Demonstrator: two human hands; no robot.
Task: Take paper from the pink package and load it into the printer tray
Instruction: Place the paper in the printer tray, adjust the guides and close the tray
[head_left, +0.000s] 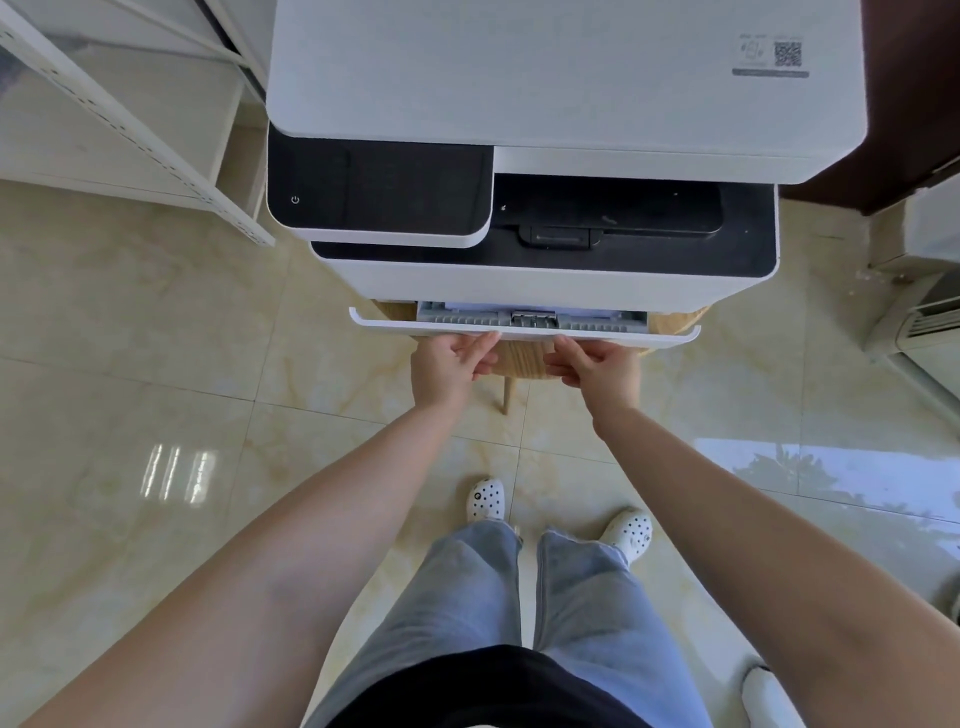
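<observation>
Below, both hands (524, 364) gripping the tray (524, 327) front; QR-code sticker (771, 54) atop printer (519, 78), text unreadable.

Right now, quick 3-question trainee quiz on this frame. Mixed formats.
1. True or false: the printer tray is fully closed.
2. Where is each hand? A) both at the tray's front edge B) one on the printer's lid C) both hanging free
3. Fill in: the printer stands on a ___ stool.

Key:
1. False; it is open a little, and its grey paper guide shows.
2. A; left hand and right hand sit side by side at the front edge.
3. Wooden.
</observation>
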